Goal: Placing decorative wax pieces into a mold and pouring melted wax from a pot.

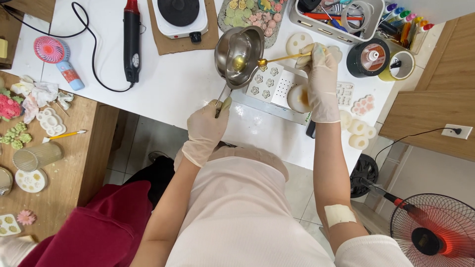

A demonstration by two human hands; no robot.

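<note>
Metal pot [239,50], small and shiny, hangs tipped over the white worktop [178,84]. It has a little yellow liquid at the bottom. The left hand [207,129] wears a thin pale glove, and its fingers [223,105] are wrapped tight around the pot's thin handle, so the pot sits just past those fingers, away from the person.

The right hand [320,81] has a glove too. Its fingers [308,58] pinch a gold spoon [282,59] by the stem. The spoon's round end touches the rim of the pot, just to the side of those fingers.

Under the pot and the spoon lies a white mould tray [267,84] with little flower shapes in it. Below the right hand's fingers sits a round white cup [298,98] with orange inside.

Farther out from the fingers, at the back of the worktop, are a black heat gun [131,39], a small white hot plate [179,17] and a grey bin of pens [341,17]. Off past the left hand lies a pink hand fan [57,57]. Near the right elbow stands a floor fan [435,232].
</note>
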